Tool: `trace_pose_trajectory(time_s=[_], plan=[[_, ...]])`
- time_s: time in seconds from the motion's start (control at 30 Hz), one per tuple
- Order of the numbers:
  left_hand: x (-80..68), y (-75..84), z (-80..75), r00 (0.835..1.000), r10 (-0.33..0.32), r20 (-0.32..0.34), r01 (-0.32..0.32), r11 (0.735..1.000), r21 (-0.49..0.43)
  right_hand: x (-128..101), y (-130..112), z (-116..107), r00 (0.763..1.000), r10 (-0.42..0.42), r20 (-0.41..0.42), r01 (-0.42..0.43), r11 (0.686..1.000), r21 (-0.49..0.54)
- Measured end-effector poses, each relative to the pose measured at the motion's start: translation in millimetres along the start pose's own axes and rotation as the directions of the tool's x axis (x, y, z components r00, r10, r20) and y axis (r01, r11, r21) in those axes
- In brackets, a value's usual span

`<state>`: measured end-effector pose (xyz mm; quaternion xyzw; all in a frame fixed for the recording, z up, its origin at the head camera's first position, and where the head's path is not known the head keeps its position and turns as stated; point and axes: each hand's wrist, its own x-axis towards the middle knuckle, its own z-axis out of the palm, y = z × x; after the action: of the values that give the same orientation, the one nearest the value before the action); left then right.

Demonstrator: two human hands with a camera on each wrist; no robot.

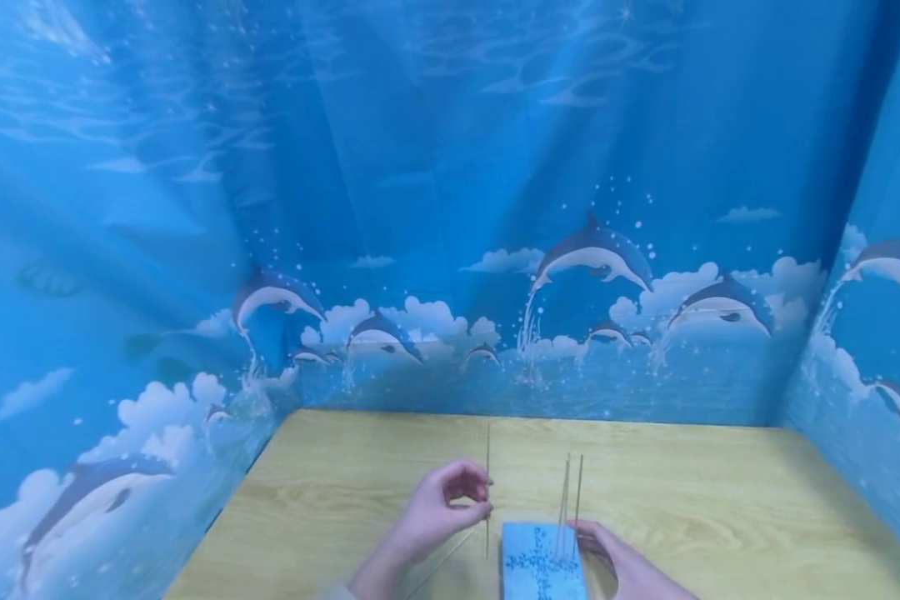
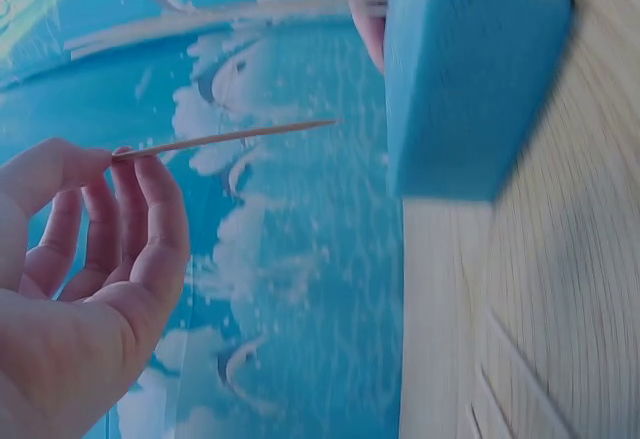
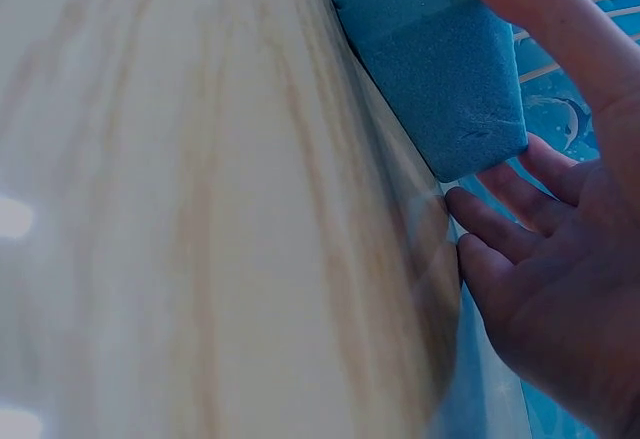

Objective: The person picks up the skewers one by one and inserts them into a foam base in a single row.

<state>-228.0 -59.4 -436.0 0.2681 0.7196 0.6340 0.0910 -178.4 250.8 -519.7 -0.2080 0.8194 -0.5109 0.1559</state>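
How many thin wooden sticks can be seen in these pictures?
3. One stick is pinched upright in the left hand. Two sticks stand in the blue foam block, beside the right hand. More could be hidden.

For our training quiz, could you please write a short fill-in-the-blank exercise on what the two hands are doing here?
1. The left hand pinches a thin wooden ____.
2. The right hand steadies a blue ____ block.
3. Sticks already in the block stand ____.
4. The light wooden table is backed by a curtain printed with ____.

Missing: stick; foam; upright; dolphins
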Motion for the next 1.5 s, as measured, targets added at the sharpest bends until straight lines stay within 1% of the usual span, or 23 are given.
trace_pose_trajectory(time_s=[0.07,0.13,0.2,0.27,0.33,0.47,0.57,0.6,0.7,0.83,0.93,1.03,1.1,1.2,1.27,1.37,1.5], plan=[[1.3,2.5,9.1,1.0,0.006,0.006,-0.006,0.999,-0.033,0,1,1,1.0,-0.004,-0.004,0.004,1.0,0.007],[3.5,4.5,16.9,1.0,0.017,0.004,-0.017,0.998,-0.052,-1,2,1,1.0,-0.025,-0.009,0.025,1.0,-0.007],[6.1,6.3,23.9,1.0,0.027,-0.002,-0.027,0.997,-0.072,-2,3,2,0.998,-0.063,-0.025,0.063,0.998,-0.03],[8.5,7.2,30.3,0.999,0.038,-0.007,-0.039,0.996,-0.082,-2,4,2,0.995,-0.091,-0.038,0.089,0.994,-0.057],[10.2,7.2,36.4,0.999,0.046,-0.014,-0.047,0.995,-0.087,-2,4,2,0.994,-0.1,-0.046,0.097,0.993,-0.073],[11.7,5.5,48.1,0.998,0.055,-0.04,-0.058,0.995,-0.082,-2,2,3,0.998,-0.051,-0.047,0.049,0.998,-0.038],[12.3,3.4,55.1,0.996,0.066,-0.066,-0.071,0.995,-0.071,-2,1,4,0.998,-0.029,-0.053,0.028,0.999,-0.028],[12.3,2.7,56.9,0.995,0.067,-0.071,-0.073,0.995,-0.073,-2,1,4,0.998,-0.034,-0.054,0.032,0.999,-0.032],[12.8,0.5,60.7,0.994,0.069,-0.079,-0.075,0.994,-0.074,-3,1,5,0.997,-0.048,-0.054,0.046,0.998,-0.041],[14.3,-1.3,64.0,0.996,0.057,-0.066,-0.062,0.996,-0.07,-3,2,6,0.997,-0.054,-0.055,0.053,0.998,-0.026],[16.1,-0.8,65.9,0.997,0.044,-0.057,-0.048,0.997,-0.061,-3,3,5,0.994,-0.087,-0.071,0.083,0.995,-0.055],[17.5,-0.5,67.5,0.997,0.059,-0.054,-0.061,0.997,-0.038,-3,3,5,0.992,-0.096,-0.083,0.091,0.994,-0.061],[17.8,-1.1,68.4,0.996,0.076,-0.053,-0.077,0.997,-0.015,-2,2,4,0.994,-0.078,-0.082,0.074,0.996,-0.049],[17.9,-3.2,70.1,0.995,0.084,-0.054,-0.084,0.996,0.002,-2,0,2,0.997,-0.04,-0.069,0.039,0.999,-0.024],[17.7,-4.7,71.4,0.996,0.07,-0.06,-0.071,0.998,-0.004,-2,0,2,0.998,-0.025,-0.061,0.024,1.0,-0.021],[17.3,-6.1,73.0,0.996,0.054,-0.071,-0.054,0.999,-0.004,-2,1,2,0.998,-0.023,-0.053,0.022,1.0,-0.016],[17.3,-7.7,74.7,0.996,0.053,-0.078,-0.052,0.998,0.02,-2,4,3,0.994,-0.092,-0.056,0.09,0.995,-0.03]])
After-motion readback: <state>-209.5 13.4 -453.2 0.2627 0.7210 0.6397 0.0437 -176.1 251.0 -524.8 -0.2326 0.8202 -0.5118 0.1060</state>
